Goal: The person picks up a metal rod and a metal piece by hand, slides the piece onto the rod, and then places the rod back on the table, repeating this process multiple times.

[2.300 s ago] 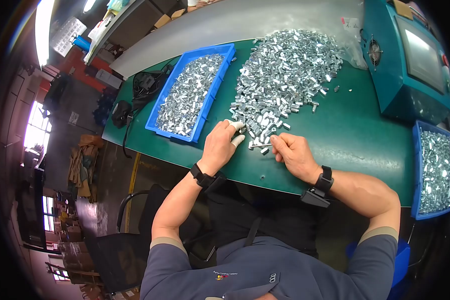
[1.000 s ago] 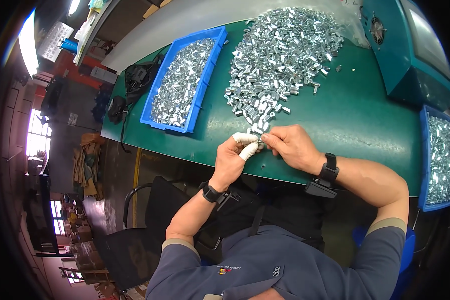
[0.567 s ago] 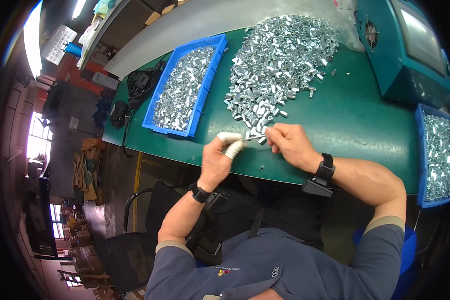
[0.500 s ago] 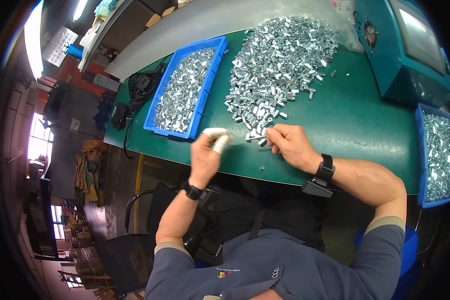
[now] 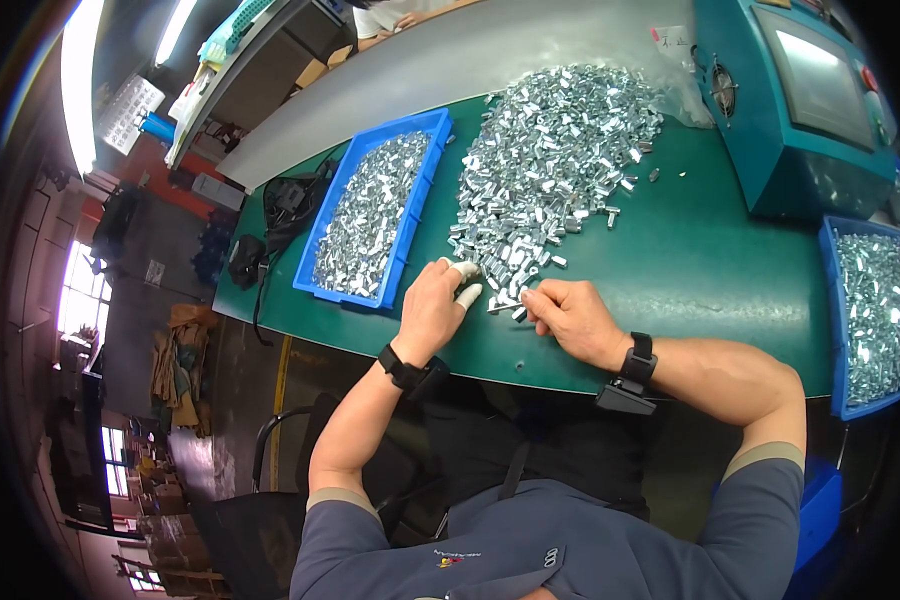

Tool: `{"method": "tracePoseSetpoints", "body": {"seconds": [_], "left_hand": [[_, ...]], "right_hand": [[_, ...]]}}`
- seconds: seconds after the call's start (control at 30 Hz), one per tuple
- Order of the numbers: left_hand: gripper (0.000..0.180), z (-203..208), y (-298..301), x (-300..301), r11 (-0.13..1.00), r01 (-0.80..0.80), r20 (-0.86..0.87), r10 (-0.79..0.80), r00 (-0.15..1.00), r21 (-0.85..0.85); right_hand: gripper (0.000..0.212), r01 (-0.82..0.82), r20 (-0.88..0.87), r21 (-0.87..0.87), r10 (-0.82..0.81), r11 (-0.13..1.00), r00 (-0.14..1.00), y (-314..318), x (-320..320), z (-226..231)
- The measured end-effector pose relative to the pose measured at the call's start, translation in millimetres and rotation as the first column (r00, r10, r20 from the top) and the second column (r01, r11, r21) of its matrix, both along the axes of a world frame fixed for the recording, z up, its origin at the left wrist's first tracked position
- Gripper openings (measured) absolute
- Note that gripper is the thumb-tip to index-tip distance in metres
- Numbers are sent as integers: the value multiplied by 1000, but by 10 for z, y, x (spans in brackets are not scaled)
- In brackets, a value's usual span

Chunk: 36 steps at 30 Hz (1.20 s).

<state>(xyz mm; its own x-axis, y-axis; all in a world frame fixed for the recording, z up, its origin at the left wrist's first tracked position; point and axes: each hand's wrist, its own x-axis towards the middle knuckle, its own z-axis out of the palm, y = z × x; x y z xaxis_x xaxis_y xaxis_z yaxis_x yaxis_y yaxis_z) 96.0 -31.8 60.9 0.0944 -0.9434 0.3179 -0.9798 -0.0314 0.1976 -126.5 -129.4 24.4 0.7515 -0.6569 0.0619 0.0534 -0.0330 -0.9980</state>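
A large heap of small shiny metal sleeves (image 5: 560, 140) lies on the green table. My left hand (image 5: 433, 310), with white covers on its thumb and a finger, is at the heap's near left edge. Its thumb and fingers stand apart, and I make out nothing held between them. My right hand (image 5: 573, 318) is closed in a pinch just right of the heap's near tip. A thin metal rod (image 5: 503, 306) sticks out leftward from its fingertips, over a few loose sleeves. The rod's other end is hidden by the fingers.
A blue tray (image 5: 410, 235) full of metal pieces stands left of the heap; another blue tray (image 5: 838, 330) is at the right. Behind are a teal machine (image 5: 760, 150) with a screen and a clear plastic bag (image 5: 682, 95). Black cables (image 5: 285, 205) lie far left. Another person's hand (image 5: 410, 20) shows beyond.
My left hand has moved right, from beside the left tray to the heap's near edge. My right hand keeps its pinch in nearly the same spot. The whole view has shifted slightly.
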Motion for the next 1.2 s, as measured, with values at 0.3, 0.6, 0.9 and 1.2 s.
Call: {"method": "tracePoseSetpoints", "body": {"seconds": [0.3, 0.6, 0.9, 1.2], "left_hand": [[25, -3, 209, 47, 996, -34, -167, 48, 985, 83], [25, -34, 405, 106, 995, -82, -300, 62, 952, -56], [26, -65, 446, 28, 991, -129, -344, 129, 930, 24], [33, 116, 388, -337, 994, 101, -421, -111, 900, -47]], "right_hand": [[40, -3, -2, -21, 3, 1000, 1000, 0, -2, -28], [38, -27, -21, -44, 26, 999, 999, -19, 10, -26], [35, -52, -28, -26, 51, 998, 998, -12, -9, 6], [29, -53, -47, -33, 51, 998, 998, -13, -11, 5]]}}
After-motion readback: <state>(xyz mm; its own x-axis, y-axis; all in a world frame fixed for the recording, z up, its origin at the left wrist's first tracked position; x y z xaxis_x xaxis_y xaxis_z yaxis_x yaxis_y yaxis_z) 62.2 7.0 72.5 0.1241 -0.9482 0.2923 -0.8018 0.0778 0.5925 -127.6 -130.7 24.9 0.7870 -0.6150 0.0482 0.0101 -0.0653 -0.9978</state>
